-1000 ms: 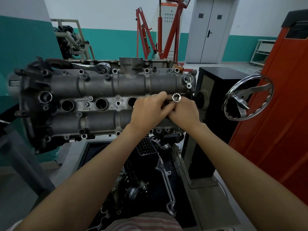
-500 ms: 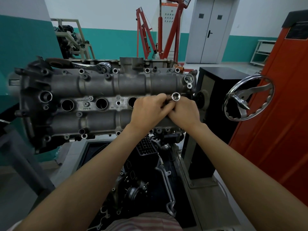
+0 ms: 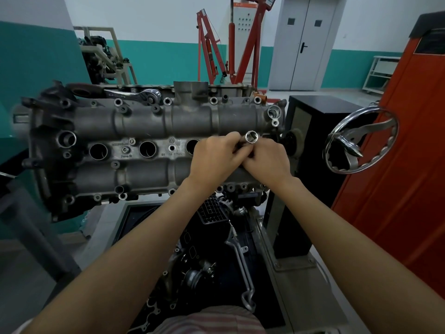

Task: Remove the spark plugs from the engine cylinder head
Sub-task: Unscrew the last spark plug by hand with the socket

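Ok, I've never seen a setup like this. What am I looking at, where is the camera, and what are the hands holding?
The camera sits on the person's head, looking forward and down at their own bare arms. In front is an engine cylinder head on a stand, with round spark plug wells in a row. Both hands meet over the rightmost well: the left hand and right hand together grip a shiny socket tool, its open end facing up. A ratchet wrench lies on the head's far edge. At right is a chrome handwheel.
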The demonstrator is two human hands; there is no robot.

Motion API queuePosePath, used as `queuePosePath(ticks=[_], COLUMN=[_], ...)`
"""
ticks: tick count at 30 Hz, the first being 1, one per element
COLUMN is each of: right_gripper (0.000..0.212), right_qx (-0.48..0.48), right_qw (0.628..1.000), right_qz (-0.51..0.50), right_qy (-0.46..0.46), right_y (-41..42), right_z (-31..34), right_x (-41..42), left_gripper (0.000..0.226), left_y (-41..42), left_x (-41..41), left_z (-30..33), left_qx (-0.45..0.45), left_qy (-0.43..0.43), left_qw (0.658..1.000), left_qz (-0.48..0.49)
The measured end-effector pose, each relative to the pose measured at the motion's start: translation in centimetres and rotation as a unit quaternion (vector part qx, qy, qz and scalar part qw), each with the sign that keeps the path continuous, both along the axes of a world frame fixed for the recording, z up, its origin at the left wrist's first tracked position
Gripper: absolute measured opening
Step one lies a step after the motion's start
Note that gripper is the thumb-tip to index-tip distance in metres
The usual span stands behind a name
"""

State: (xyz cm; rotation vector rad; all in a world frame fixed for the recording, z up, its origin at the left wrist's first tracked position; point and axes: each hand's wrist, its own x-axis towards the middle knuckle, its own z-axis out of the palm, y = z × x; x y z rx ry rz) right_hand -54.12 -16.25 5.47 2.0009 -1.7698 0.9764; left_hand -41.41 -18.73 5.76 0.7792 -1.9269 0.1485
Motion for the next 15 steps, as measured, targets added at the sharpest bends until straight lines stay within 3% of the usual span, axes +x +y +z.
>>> queuePosePath(ticks=[7, 15], right_gripper=[0.019, 0.018], right_qx=[0.014, 0.035], right_qw=[0.999, 0.999], right_qz=[0.03, 0.012], right_qy=[-0.003, 0.002], right_y=[0.52, 0.44], right_z=[0.24, 0.39], right_x=[0.1, 0.3], left_gripper=[0.028, 0.036], left_y=[0.61, 0.18], left_x=[-0.17, -0.15], left_z=[0.16, -0.05], left_qx=[-0.018, -0.011], left_qy=[-0.002, -0.042], left_qw=[1.0, 0.999], left_qz=[-0.018, 0.01])
